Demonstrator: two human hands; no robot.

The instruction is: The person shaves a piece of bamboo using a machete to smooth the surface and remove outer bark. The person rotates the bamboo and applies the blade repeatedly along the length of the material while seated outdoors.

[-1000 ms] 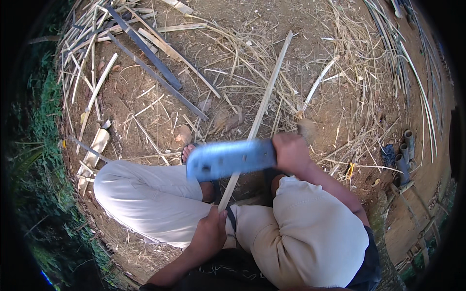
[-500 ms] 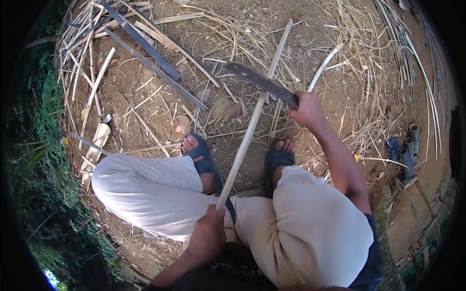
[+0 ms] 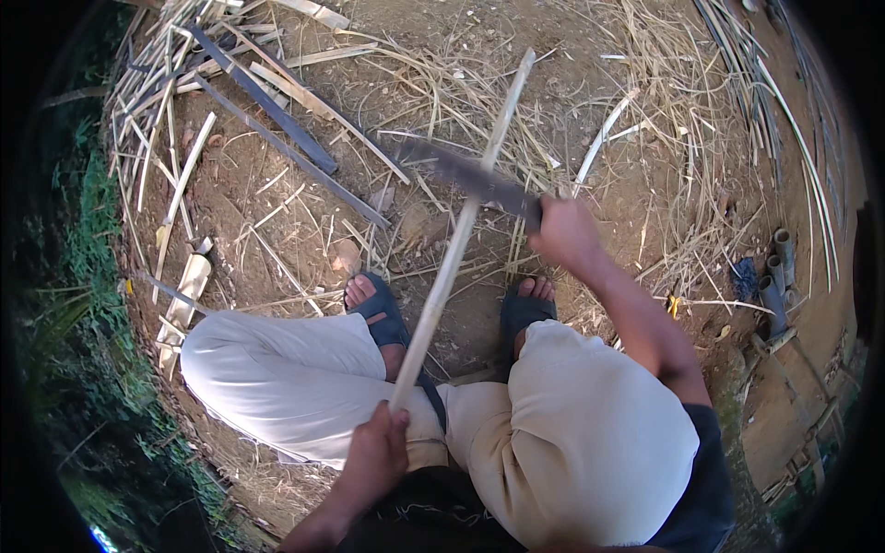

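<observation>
Left hand (image 3: 376,452): gripping pale strip (image 3: 435,309), which slants out between the feet. Right hand (image 3: 564,230): closed on dark blade (image 3: 454,170), crossing strip. Hazard: bad blade angle could cause a skid footward.

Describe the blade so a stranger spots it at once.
Start from the pale trousers. Beyond them, the right hand grips a flat, dark blade crossing a pale strip. Unlike the dark strips on the ground, it is hand-held.

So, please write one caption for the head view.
Left hand grips a pale strip; right hand holds a dark knife across it.
</observation>
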